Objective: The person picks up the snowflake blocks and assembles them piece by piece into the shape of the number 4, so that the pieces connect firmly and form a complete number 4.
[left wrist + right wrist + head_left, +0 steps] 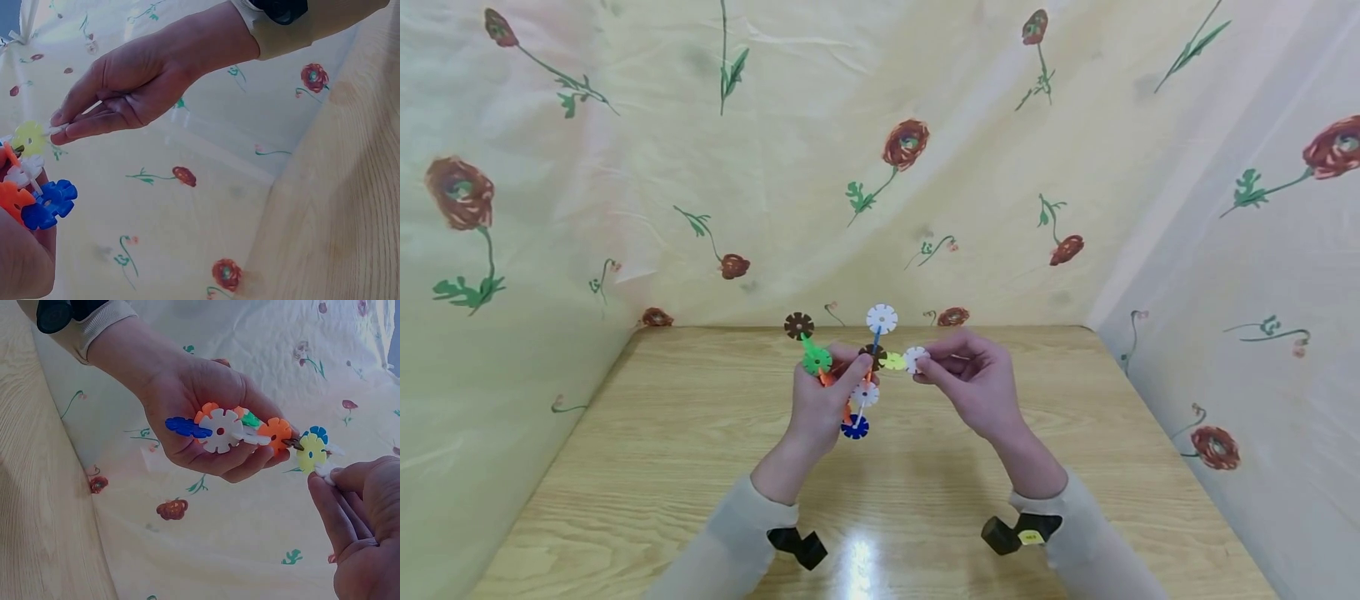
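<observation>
My left hand (pixel 820 404) holds a linked cluster of notched plastic flower discs above the table, its thumb against a brown disc (pixel 877 357). From the cluster a green disc (pixel 817 361) and another brown disc (pixel 799 325) stick out to the left. A white disc (pixel 882 318) stands at the top and a dark blue disc (pixel 855 427) at the bottom. Orange discs (pixel 275 434) show in the right wrist view, partly hidden. With thumb and fingertips my right hand (pixel 981 387) pinches a white disc (pixel 914 359) at the edge of the yellow disc (pixel 312 452).
Below the hands lies a wooden table (pixel 700 467). Behind and at the sides hangs a pale cloth (pixel 805 167) printed with red flowers. Black wrist cameras (pixel 1022 533) are strapped over both sleeves.
</observation>
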Demonstrator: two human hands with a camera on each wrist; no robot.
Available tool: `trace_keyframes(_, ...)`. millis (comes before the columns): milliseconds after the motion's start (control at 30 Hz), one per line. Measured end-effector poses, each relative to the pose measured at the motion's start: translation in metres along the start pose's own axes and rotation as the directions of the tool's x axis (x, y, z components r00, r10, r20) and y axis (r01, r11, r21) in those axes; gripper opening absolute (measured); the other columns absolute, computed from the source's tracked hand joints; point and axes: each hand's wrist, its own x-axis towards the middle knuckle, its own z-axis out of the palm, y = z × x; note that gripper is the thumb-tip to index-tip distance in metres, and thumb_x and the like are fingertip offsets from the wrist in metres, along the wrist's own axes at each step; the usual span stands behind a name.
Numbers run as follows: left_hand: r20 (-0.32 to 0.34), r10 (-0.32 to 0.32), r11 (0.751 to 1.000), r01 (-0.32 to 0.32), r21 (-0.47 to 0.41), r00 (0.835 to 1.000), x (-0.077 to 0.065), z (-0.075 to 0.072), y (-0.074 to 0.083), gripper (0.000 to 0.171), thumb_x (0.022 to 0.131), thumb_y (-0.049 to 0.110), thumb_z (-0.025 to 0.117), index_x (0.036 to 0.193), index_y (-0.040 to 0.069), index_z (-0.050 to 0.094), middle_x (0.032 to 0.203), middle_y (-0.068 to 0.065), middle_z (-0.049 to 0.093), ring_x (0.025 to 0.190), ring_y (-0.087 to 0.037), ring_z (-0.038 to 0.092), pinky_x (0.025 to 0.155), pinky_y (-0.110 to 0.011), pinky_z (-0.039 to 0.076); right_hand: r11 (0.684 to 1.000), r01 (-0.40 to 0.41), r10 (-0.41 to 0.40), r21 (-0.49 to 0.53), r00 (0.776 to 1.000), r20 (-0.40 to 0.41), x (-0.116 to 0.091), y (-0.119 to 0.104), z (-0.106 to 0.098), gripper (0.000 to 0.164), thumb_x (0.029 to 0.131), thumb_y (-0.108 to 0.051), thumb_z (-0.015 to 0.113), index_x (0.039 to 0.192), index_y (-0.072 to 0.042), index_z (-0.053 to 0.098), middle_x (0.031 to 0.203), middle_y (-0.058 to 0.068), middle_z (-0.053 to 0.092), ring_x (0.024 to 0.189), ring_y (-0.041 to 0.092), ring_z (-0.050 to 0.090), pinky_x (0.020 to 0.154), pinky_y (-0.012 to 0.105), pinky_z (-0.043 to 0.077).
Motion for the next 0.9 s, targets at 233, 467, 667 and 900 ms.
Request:
trace_keyframes(233,0.002,-0.003,1.000,0.003,0.002,1.000,-0.001,0.002,-0.001,0.024,0.099,-0.001,0.069,0.087,0.020,0.073,0.093,0.005,0.075,0.085,-0.012,0.071,0.076,-0.020,0.060,1.000,-0.025,0.025,0.007,1.000,-0.005,-0.004,-0.003,0.001,0.016,0.091,0.016,0.072,0.100,0.023,0.060,0.096,-0.003,0.081,0.083,0.012,0.081,0.074,0.035,0.067)
trace_keyframes(467,0.034,0.024,1.000,-0.025,0.017,0.999,-0.001,0.004,-0.002,0.009,0.099,-0.002,0.068,0.093,-0.008,0.067,0.097,0.008,0.075,0.089,-0.012,0.068,0.077,-0.020,0.060,0.999,-0.028,0.029,0.021,0.999,-0.021,-0.007,-0.003,0.003,0.017,0.092,0.012,0.074,0.097,0.018,0.059,0.095,-0.001,0.080,0.083,0.014,0.082,0.074,0.036,0.067)
trace_keyframes(667,0.092,0.039,0.997,-0.046,0.070,0.995,0.001,0.004,0.003,0.017,0.098,-0.002,0.070,0.103,-0.018,0.065,0.092,0.011,0.075,0.085,-0.011,0.066,0.076,-0.020,0.058,0.994,-0.047,0.048,-0.100,0.999,0.010,-0.007,-0.009,0.000,0.014,0.090,0.015,0.074,0.098,0.012,0.062,0.089,-0.006,0.079,0.078,0.011,0.080,0.071,0.034,0.067)
trace_keyframes(900,0.110,-0.074,0.978,0.050,0.204,0.991,0.003,-0.002,0.008,0.016,0.097,0.006,0.076,0.107,-0.006,0.072,0.096,0.005,0.076,0.090,-0.015,0.072,0.084,-0.024,0.062,0.939,-0.114,0.159,-0.324,0.980,0.117,-0.007,-0.015,-0.009,0.008,0.094,0.003,0.076,0.102,0.001,0.075,0.092,0.006,0.076,0.077,0.011,0.071,0.070,0.025,0.064)
